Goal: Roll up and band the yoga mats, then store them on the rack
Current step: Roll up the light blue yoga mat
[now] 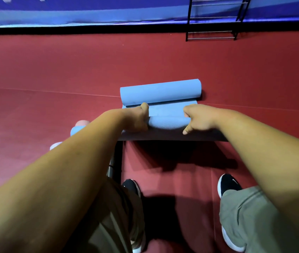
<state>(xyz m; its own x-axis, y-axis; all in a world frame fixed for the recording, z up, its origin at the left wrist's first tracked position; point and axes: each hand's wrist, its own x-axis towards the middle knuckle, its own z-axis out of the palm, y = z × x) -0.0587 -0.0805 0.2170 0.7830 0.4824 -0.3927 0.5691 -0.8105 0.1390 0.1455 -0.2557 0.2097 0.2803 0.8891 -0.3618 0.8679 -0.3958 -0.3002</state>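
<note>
**two hands gripping a half-rolled blue yoga mat on a red floor**

looking down from head height, leaning forward with both bare arms stretched out and slightly converging. gripping with the left hand (136, 119) at the left end of the near roll, fingers curled tight around it, thumb raised and pressed against the flat strip beyond. gripping with the right hand (198, 119) at the right end, thumb on top, remaining fingers bent over the roll, forefinger pointing down past its front edge.

lying crosswise straight ahead on the red floor (54, 70), just past the feet: the light blue yoga mat (165, 110), curled at both ends. at the far end, a smooth, thick roll. in the middle, a short flat strip. at the near end, a thinner roll between the hands, showing a fine wavy ribbed texture, with a darker grey-blue edge below it.

standing at upper right, well apart from the mat, against a blue banner (90, 13): a black metal rack (214, 31). partly hidden behind the left forearm: another blue roll (76, 130).
</note>
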